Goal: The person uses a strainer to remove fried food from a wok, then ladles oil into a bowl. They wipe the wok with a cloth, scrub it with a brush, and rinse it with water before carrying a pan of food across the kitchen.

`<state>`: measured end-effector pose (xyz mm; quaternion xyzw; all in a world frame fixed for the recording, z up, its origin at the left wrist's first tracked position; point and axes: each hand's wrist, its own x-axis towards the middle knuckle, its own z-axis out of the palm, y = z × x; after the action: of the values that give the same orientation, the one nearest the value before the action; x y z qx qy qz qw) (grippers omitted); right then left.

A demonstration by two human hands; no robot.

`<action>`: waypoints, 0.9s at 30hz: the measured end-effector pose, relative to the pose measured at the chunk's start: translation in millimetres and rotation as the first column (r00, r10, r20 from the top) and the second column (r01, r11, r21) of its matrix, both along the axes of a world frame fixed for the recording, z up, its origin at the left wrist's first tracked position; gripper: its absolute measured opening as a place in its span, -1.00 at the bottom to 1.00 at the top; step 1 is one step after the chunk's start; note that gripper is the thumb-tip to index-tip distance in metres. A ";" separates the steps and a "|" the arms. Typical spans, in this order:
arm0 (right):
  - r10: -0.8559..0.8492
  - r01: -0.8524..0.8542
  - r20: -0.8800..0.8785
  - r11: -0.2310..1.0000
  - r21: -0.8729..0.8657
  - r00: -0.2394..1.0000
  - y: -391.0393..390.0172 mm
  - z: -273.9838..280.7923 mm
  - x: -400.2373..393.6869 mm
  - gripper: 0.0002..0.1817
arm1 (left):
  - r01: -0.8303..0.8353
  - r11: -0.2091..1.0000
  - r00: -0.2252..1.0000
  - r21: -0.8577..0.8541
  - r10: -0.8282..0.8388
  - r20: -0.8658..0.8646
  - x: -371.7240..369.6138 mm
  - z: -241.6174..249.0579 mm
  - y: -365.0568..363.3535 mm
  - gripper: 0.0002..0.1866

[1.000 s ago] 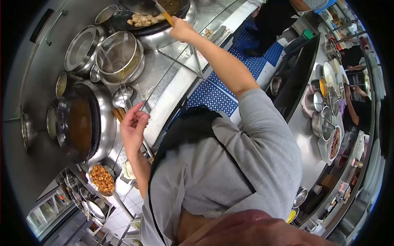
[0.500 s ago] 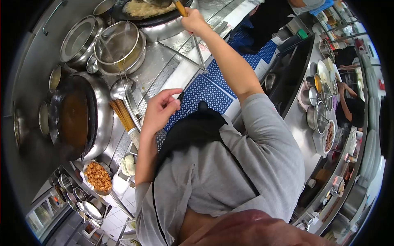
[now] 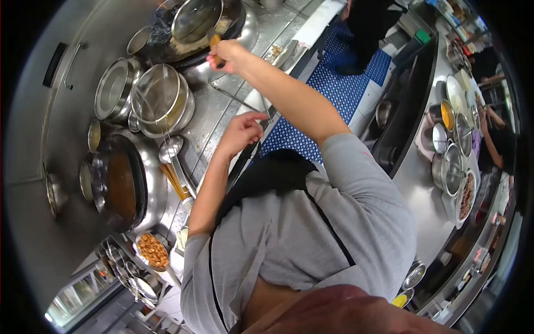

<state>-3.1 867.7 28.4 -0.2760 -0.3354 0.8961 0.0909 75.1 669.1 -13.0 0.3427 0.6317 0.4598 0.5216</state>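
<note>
My right hand (image 3: 225,55) reaches far forward and is shut on the wooden handle (image 3: 214,41) of a large metal ladle (image 3: 194,19). The ladle's bowl lies over a dark wok (image 3: 161,42) holding pale food. My left hand (image 3: 242,133) hovers at the steel counter's front edge (image 3: 222,128), fingers loosely curled and holding nothing. Its fingertips are beside a thin metal rod (image 3: 245,103); I cannot tell if they touch it.
A wire strainer (image 3: 161,94) rests on a pot beside a lidded pot (image 3: 114,89). A wok of brown liquid (image 3: 119,183), a ladle (image 3: 169,147), a bamboo brush (image 3: 177,181) and a bowl of fried pieces (image 3: 151,250) sit left. Another person (image 3: 367,28) stands on the blue mat (image 3: 334,89). Pots line the right counter (image 3: 450,145).
My left hand moved from the bamboo brush area across to the counter's front edge. My right hand kept hold of the ladle handle, and the ladle bowl now sits over the wok.
</note>
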 end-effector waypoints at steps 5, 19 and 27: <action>0.131 -0.149 -0.163 0.984 -0.100 0.978 -10.9 -29.3 2.0 -0.56 | 0.502 0.847 0.850 -0.173 -0.520 -0.082 13.4 -12.1 31.0 -0.65; -0.646 0.677 0.602 0.701 0.224 0.469 -218.0 -164.0 442.3 -0.44 | 0.984 0.108 0.077 -0.143 -0.976 -0.206 135.2 -123.4 35.6 -0.77; -0.856 0.806 0.516 0.289 0.516 -0.023 -344.6 -144.0 490.8 -0.49 | 0.776 -0.078 -0.427 -0.626 -0.795 -0.431 89.2 -254.4 3.0 -0.68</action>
<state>487.7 523.0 -115.6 -0.7448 -0.1340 0.4515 0.4727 164.3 672.1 -267.4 0.8333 0.3100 -0.2872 0.3565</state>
